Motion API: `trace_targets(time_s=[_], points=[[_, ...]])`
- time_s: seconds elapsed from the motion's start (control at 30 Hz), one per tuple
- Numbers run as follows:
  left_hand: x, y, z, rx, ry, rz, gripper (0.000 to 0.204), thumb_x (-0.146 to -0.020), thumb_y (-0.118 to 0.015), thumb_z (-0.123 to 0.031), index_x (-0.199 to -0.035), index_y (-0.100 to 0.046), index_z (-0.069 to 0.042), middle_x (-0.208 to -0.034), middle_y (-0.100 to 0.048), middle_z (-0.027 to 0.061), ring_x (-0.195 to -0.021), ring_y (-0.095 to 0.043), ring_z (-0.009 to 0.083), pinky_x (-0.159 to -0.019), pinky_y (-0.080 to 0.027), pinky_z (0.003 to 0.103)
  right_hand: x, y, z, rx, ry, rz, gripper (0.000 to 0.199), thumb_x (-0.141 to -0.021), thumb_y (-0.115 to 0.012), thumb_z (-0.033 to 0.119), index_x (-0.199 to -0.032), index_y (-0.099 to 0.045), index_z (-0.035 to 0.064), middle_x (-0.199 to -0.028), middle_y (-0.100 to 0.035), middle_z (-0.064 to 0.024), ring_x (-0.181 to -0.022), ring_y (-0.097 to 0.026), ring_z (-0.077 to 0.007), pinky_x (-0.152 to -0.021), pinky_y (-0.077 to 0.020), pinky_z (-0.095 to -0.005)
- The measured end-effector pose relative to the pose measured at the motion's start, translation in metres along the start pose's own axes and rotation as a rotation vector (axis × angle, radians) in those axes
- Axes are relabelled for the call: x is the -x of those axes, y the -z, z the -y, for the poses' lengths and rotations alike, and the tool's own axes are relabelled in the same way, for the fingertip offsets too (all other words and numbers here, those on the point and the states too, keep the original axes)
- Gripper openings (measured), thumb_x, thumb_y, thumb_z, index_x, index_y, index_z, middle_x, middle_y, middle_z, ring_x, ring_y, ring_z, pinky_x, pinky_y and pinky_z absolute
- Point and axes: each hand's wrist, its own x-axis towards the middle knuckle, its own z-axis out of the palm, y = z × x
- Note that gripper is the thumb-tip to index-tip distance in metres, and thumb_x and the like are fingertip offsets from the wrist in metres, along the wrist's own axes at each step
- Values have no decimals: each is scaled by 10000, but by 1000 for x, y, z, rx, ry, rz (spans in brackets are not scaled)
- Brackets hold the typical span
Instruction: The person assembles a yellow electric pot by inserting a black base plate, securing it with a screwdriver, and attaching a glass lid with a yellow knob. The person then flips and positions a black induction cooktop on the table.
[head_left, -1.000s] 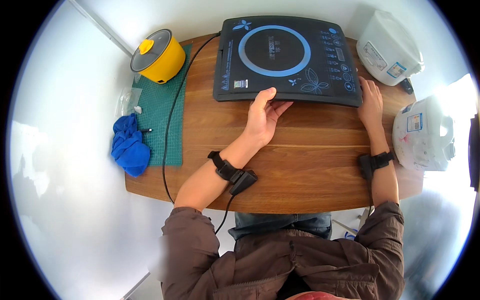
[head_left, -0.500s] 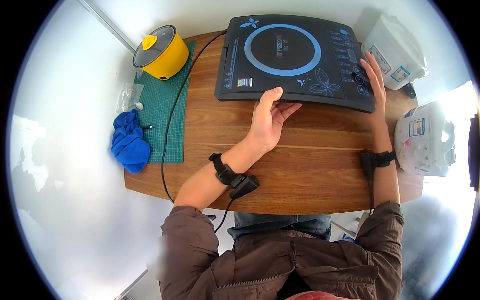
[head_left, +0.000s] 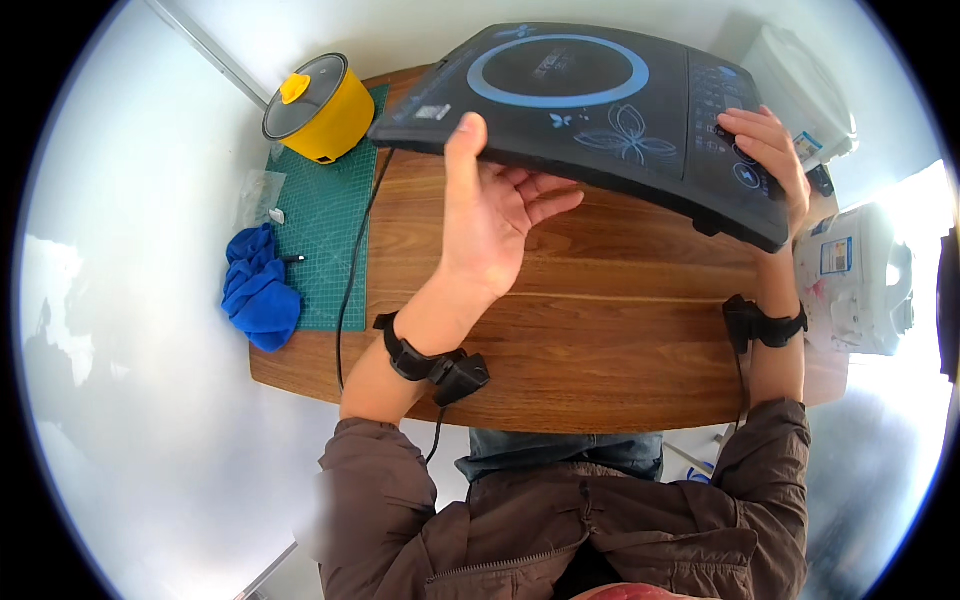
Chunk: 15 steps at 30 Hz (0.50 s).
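Observation:
A black induction cooktop [head_left: 560,120] with a blue ring and flower prints is tilted above the back of the wooden table, its near edge raised. My left hand [head_left: 490,215] grips that near edge towards the left, thumb on top and fingers underneath. Over the cooktop's right end, beside the printed control panel, curl the fingers of my right hand [head_left: 775,155]; its thumb is hidden. A black power cord [head_left: 362,235] comes out from under the cooktop's left side and runs down over the table.
On the green cutting mat [head_left: 325,240] at left stands a yellow pot [head_left: 335,120] with a glass lid. A blue cloth [head_left: 260,290] and a clear plastic bag [head_left: 262,195] lie by the mat. Two white appliances [head_left: 800,85], [head_left: 850,280] stand on the right of the wooden table [head_left: 590,330].
The cooktop has been raised and tilted, its near edge coming up and its left end shifting left. My left hand moved left with it; my right hand now wraps its right end.

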Motion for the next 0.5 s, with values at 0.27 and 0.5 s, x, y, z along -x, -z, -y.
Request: trace_targets(time_s=[0.27,0.5], points=[[-14,6,-1,-133,-424,50,692,-1085,-309,-637,-1291,-531,-15,-1238,-606,150,-1157,-613,264,-1003,-519,450,-10,-2,12,-162,-55,-197,405,-884,-768,197,-1175,-585,-19,-1168,-710,-249,-1126,-681,-372,-1023,-507,-478],[-80,90,17,-707,-790,-343,471,-1136,-397,-371,-1457,-345,-30,-1143,-485,60,-1022,-503,167,-1024,-446,374,-2,9,27,-283,-636,-259,330,-812,-778,43,-1110,-675,-53,-1015,-748,-122,-860,-692,-158,-778,-559,-292]])
